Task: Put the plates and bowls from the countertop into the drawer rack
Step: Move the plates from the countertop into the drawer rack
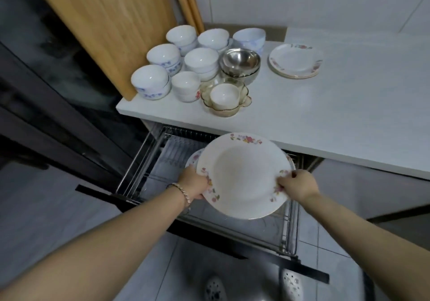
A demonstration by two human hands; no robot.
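Our left hand and right hand grip opposite rims of a flowered plate, holding it tilted above the open drawer rack, probably so that it can drop edge-first between the wires. A plate stack and bowls wait on the table.

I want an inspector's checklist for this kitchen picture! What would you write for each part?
Surface: white countertop, dishes at its back left.
Job's things: flowered plate held over the open drawer rack; white bowls and plate stack on the countertop.
Clutter: wooden board leaning beside the bowls.
Grippers: left hand and right hand each grip the plate's rim.
Cables: nothing seen.
Surroundings: tiled wall, grey floor.
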